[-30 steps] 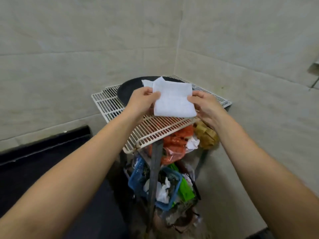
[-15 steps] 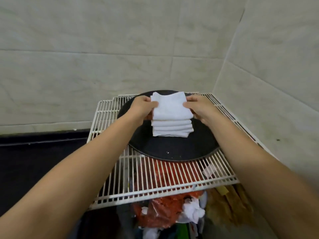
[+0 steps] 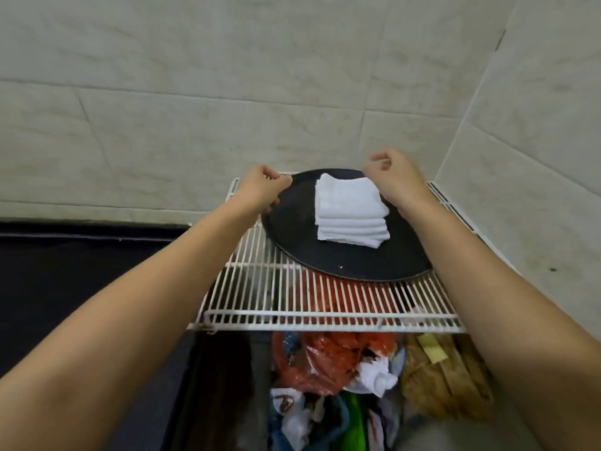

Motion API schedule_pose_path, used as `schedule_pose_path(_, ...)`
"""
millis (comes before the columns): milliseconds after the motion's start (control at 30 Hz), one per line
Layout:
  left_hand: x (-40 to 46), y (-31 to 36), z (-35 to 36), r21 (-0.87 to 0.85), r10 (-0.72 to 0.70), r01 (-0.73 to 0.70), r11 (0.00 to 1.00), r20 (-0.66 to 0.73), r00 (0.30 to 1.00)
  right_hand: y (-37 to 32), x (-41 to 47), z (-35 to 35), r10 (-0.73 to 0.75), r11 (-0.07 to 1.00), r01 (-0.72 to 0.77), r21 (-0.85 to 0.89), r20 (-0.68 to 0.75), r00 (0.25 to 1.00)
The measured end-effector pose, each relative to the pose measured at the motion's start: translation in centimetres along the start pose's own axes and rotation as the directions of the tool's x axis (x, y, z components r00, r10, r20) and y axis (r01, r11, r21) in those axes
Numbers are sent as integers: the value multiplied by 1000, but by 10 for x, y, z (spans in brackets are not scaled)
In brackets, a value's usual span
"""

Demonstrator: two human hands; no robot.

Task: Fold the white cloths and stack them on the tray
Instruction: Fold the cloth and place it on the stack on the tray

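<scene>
A stack of several folded white cloths (image 3: 351, 211) lies on a round black tray (image 3: 344, 265), toward its far side. My left hand (image 3: 261, 190) hovers at the tray's left rim with its fingers curled in and nothing in them. Just above the stack's far right corner, my right hand (image 3: 392, 177) is loosely curled and also holds nothing. Neither hand touches the cloths.
The tray sits on a white wire rack (image 3: 302, 307) in a tiled wall corner (image 3: 455, 131). Under the rack lie a red plastic bag (image 3: 325, 362), crumpled white cloth (image 3: 374, 379) and brown packaging (image 3: 445, 382). A dark surface (image 3: 81, 271) spreads to the left.
Both hands have let go of the top folded cloth, which now rests on the stack. The hands have moved apart and slightly up, and the view has come closer.
</scene>
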State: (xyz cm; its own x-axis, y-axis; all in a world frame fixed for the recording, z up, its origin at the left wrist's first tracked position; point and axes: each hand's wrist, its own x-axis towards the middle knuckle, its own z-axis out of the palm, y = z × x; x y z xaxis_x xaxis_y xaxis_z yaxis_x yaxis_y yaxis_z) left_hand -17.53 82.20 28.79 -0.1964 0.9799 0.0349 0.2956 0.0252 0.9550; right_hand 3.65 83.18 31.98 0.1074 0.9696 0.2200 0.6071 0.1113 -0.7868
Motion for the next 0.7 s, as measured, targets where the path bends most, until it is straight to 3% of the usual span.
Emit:
schedule_pose_path(133, -52, -15, -90, 100, 73, -62, 993, -106, 992, -74, -46, 63, -216, 975, 221, -30, 110, 970)
schedule_pose_path(300, -147, -77, -242, 397, 98, 27, 917, -291, 952, -162, -144, 202, -447, 882, 470, 16, 341, 827)
schedule_pose_path(433, -243, -135, -360, 560, 32, 249, 790, -443, 896, -218, -254, 322, -580, 772, 630, 86, 501, 642)
schedule_pose_path(700, -396, -244, -514, 439, -179, 624, 647, -708, 683, -296, -450, 479, -683, 491, 858, 149, 678, 273)
